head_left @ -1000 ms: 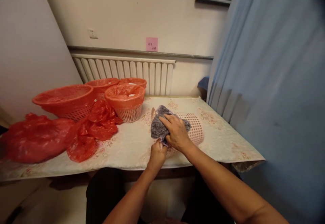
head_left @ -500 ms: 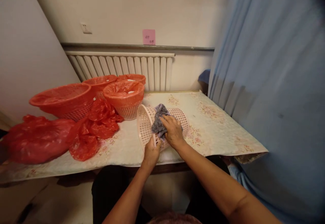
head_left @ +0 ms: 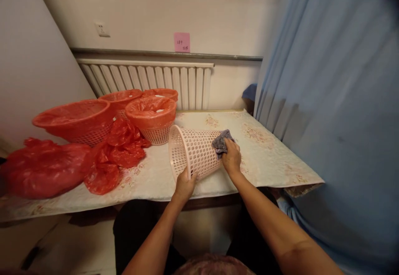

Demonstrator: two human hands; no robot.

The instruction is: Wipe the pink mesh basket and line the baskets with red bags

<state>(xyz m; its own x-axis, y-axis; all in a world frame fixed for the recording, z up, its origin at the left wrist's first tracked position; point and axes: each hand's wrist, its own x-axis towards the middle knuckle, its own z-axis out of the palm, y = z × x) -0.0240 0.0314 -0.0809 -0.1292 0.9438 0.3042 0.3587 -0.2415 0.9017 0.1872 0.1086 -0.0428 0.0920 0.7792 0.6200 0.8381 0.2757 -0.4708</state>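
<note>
A pale pink perforated basket point(head_left: 202, 150) lies on its side on the flowered tablecloth, its open mouth facing left. My left hand point(head_left: 185, 184) grips the rim at its lower front edge, thumb over the rim. A grey cloth point(head_left: 220, 144) is bunched in my right hand point(head_left: 232, 157), which presses it against the basket's side near the closed end at the right. The fingertips of my right hand are partly hidden by the cloth.
Several baskets lined with red plastic bags point(head_left: 151, 115) stand at the back left. Crumpled red bags point(head_left: 46, 169) lie in front of them. The flowered tablecloth point(head_left: 268, 158) reaches right to a blue curtain point(head_left: 336, 121). A radiator point(head_left: 187, 85) is behind.
My right hand has slid the cloth to the right, from near the rim to the basket's closed end. My left hand keeps its grip on the rim.
</note>
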